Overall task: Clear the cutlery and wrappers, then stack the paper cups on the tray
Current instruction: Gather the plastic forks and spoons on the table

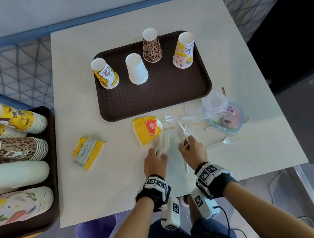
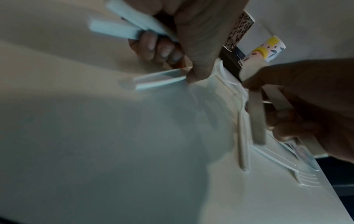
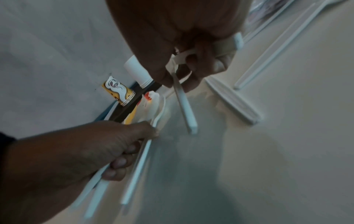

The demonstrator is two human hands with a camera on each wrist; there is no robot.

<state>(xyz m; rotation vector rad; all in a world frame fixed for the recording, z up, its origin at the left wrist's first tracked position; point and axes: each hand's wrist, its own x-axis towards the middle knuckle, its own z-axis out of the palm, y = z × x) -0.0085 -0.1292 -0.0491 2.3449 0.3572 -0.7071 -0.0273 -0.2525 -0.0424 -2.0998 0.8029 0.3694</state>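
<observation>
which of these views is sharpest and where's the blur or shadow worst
Head view is sharpest and evenly lit, edges bowed by the wide lens; left wrist view is dim, the left hand and its cutlery smeared; right wrist view is dark, the right hand in shadow.

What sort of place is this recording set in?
Probably a fast-food or canteen table being cleared: a brown tray of upturned paper cups, disposable forks, a snack wrapper.

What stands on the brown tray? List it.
On the brown tray stand four upside-down cups: yellow cup, white cup, leopard cup, pink cup. Anything under them is hidden.
</observation>
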